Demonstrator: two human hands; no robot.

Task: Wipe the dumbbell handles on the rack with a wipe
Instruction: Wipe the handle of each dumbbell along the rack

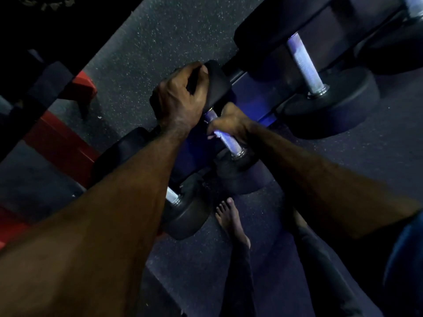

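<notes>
A: Where is the dumbbell (225, 124) being wiped?

B: It sits on the rack (242, 75), in the middle, between two other dumbbells. Its far black end is up high and its near black end is low.

A: What does the left hand (178, 97) do?

B: It lies over the far black end of that dumbbell. The fingers curl around the edge and hold it.

A: And the right hand (230, 121)?

B: It is on the shiny handle (229, 143). The fingers wrap around the bar, with something pale tucked under them. That looks like the wipe (211, 133), but it is dim and I see only a small bit poking out.

A: What else is there?

B: A big dumbbell (306, 65) rests further along the rack to the right, its silver bar bare. A smaller one (180, 209) sits to the left, partly behind the left arm. A bare foot (231, 220) stands on the dark speckled floor (160, 42). Something red (59, 143) is on the left.
</notes>
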